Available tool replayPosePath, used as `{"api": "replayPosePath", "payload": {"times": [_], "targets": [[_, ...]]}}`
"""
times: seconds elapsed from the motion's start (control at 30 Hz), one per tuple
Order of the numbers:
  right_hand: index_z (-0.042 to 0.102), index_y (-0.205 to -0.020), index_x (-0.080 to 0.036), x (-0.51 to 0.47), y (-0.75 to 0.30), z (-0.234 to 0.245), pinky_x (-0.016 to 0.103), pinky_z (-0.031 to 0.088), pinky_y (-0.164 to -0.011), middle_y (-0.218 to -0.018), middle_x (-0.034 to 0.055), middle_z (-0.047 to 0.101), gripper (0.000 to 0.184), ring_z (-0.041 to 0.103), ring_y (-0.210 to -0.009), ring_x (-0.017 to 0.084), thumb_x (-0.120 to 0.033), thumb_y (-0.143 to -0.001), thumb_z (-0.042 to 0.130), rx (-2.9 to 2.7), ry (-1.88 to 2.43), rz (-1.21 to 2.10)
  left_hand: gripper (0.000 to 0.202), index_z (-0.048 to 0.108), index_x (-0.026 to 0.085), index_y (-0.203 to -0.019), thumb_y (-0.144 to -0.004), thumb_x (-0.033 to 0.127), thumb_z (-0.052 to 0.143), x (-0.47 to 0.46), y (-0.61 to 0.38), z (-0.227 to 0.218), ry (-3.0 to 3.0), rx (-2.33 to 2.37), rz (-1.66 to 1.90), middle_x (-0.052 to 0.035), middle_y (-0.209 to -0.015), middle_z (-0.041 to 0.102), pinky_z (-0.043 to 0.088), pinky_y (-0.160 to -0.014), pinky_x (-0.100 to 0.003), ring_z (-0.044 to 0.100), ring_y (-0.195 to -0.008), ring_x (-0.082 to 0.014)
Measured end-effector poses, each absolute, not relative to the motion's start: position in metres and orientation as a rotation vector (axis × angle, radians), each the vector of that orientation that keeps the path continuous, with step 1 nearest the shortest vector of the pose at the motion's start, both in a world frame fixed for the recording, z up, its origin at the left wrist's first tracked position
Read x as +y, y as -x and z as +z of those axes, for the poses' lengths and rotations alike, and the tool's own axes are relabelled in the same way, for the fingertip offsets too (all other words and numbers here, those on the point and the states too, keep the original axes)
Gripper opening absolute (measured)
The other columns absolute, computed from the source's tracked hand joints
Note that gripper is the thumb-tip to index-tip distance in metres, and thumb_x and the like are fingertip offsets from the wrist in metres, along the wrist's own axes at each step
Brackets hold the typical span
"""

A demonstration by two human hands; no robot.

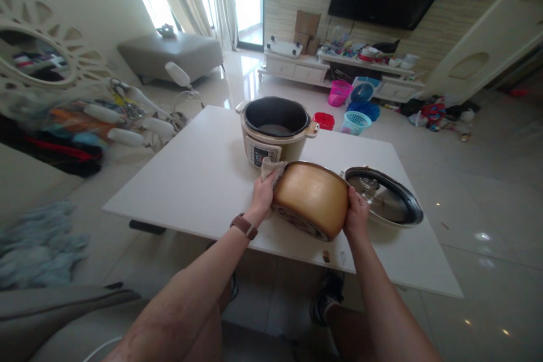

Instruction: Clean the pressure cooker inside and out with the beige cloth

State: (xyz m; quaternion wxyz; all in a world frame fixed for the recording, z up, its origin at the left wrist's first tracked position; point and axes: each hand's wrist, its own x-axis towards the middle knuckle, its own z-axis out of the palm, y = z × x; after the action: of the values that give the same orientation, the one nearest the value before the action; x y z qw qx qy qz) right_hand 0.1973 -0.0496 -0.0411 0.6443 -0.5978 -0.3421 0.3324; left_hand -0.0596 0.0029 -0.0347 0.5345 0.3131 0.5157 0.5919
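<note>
A gold inner pot (313,195) is held tilted over the near part of the table, its mouth turned away from me and its base partly showing. My left hand (263,195) is closed at the pot's left side with a pale cloth (272,168) in its fingers, pressed against the rim. On the right side, my right hand (356,214) grips the pot near its rim. Behind the pot stands the electric pressure cooker (271,133), lidless, its dark inside visible. Its lid (384,197) lies underside up to the right of my right hand.
The white table (186,175) spans the middle. A small brown item (326,256) lies near its front edge. Beyond are a pink basket (339,93), a light blue basket (355,123) and a cluttered TV cabinet (305,70). A lamp (148,124) with several white shades stands left.
</note>
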Motion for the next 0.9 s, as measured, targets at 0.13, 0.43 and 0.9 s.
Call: {"api": "replayPosePath", "payload": {"times": [0.13, 0.43, 0.9], "targets": [[0.061, -0.067, -0.02, -0.051, -0.193, -0.029, 0.028, 0.03, -0.06, -0.064, -0.0037, 0.048, 0.06, 0.04, -0.066, 0.013, -0.077, -0.078, 0.074, -0.971, 1.382, 0.58, 0.035, 0.083, 0.016, -0.113, -0.09, 0.041, 0.074, -0.005, 0.066, -0.018, -1.08, 1.217, 1.488, -0.0109, -0.119, 0.082, 0.052, -0.112, -0.044, 0.073, -0.119, -0.032], [0.043, -0.058, -0.023, -0.052, -0.185, -0.019, 0.029, 0.022, -0.054, -0.059, -0.0067, 0.034, 0.065, 0.029, -0.059, 0.011, -0.073, -0.081, 0.076, -0.927, 1.389, 0.598, 0.029, 0.079, 0.022, -0.12, -0.097, 0.036, 0.068, -0.024, 0.069, 0.002, -1.99, 1.0, 1.412, -0.0124, -0.126, 0.078, 0.05, -0.113, -0.048, 0.066, -0.127, -0.0321], [0.045, -0.059, -0.024, -0.055, -0.187, -0.039, 0.03, 0.021, -0.053, -0.058, -0.0058, 0.035, 0.073, 0.028, -0.058, 0.012, -0.092, -0.076, 0.065, -0.858, 1.439, 0.603, 0.038, 0.083, 0.017, -0.114, -0.085, 0.041, 0.077, -0.001, 0.063, -0.027, -0.865, 1.21, 1.375, -0.0104, -0.12, 0.082, 0.05, -0.115, -0.043, 0.071, -0.123, -0.0317]]}}
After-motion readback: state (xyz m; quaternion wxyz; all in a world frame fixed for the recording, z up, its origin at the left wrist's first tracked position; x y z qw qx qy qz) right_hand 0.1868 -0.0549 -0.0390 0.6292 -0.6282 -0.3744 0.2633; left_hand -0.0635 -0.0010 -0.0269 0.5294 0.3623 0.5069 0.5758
